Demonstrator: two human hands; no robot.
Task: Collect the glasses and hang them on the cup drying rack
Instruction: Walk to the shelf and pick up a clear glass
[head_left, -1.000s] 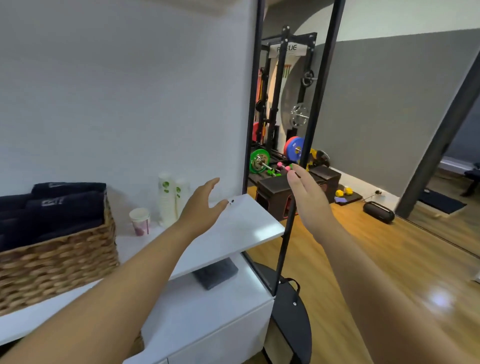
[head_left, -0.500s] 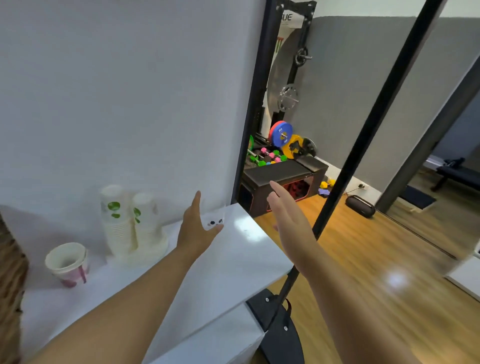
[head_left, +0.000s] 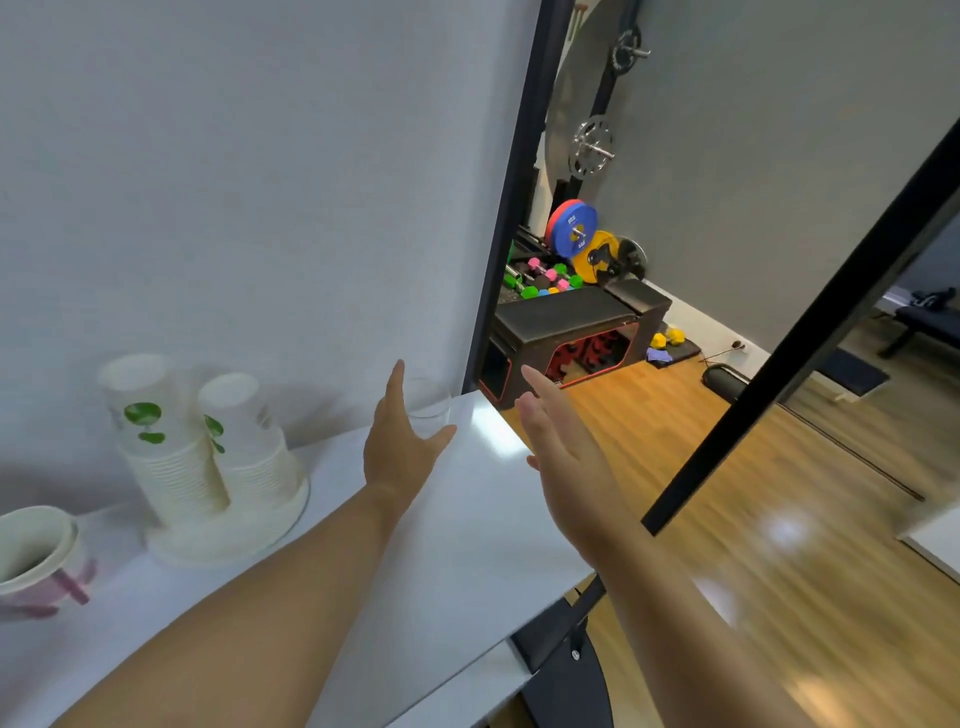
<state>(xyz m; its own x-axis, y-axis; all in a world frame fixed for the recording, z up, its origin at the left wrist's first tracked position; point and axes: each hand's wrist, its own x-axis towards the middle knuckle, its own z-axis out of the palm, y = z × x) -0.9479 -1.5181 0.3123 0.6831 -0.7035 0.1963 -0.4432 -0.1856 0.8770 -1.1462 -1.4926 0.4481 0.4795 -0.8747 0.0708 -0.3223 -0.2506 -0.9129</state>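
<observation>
Glass (head_left: 428, 404) stands on our shelf's (head_left: 467, 519) far corner; our left hand (head_left: 400, 441) is spread beside it, right hand (head_left: 563, 447) spread, empty.

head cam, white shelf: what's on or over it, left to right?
Pink-marked paper cup → stacked paper cups → left hand → clear glass, right beside that hand at the far corner → right hand, open over the shelf edge.

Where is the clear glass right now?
In the head view, the clear glass stands at the white shelf's far corner, just beyond the open left hand.
</observation>
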